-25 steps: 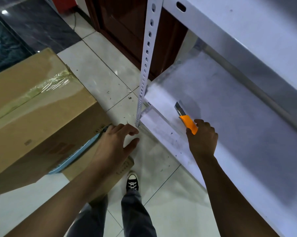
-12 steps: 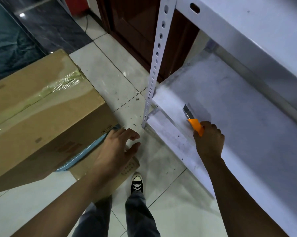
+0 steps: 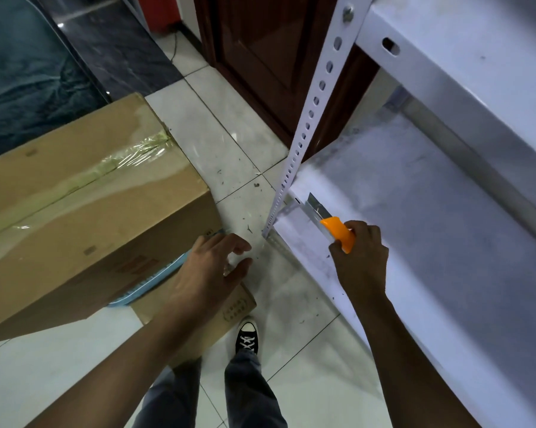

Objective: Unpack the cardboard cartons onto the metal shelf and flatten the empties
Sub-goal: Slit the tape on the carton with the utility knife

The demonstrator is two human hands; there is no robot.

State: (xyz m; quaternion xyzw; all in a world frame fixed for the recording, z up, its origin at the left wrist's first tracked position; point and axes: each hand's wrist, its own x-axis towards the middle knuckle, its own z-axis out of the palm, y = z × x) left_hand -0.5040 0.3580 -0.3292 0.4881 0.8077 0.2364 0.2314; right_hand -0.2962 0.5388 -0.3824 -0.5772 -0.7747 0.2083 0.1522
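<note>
Nearest the camera, a black sneaker (image 3: 247, 335) stands on the tiled floor (image 3: 306, 350). The left hand (image 3: 211, 270) hovers just beside the near corner of the large cardboard carton (image 3: 75, 217), its fingers relaxed, slightly curved and holding nothing. It is above a smaller piece of cardboard (image 3: 232, 307) that lies under the carton. A pale blue item (image 3: 155, 282) shows between the two; what it is cannot be told. The right hand (image 3: 360, 261) grips the orange handle of a utility knife (image 3: 337, 234) with its fingers curled round it. The blade is out over the front corner of the metal shelf (image 3: 430, 242), close to the foot of the perforated upright (image 3: 313, 118). The carton stands left of the shelf and apart from it, with clear tape (image 3: 106, 171) along its top seam. Farthest back is a dark wooden door (image 3: 260, 57).
</note>
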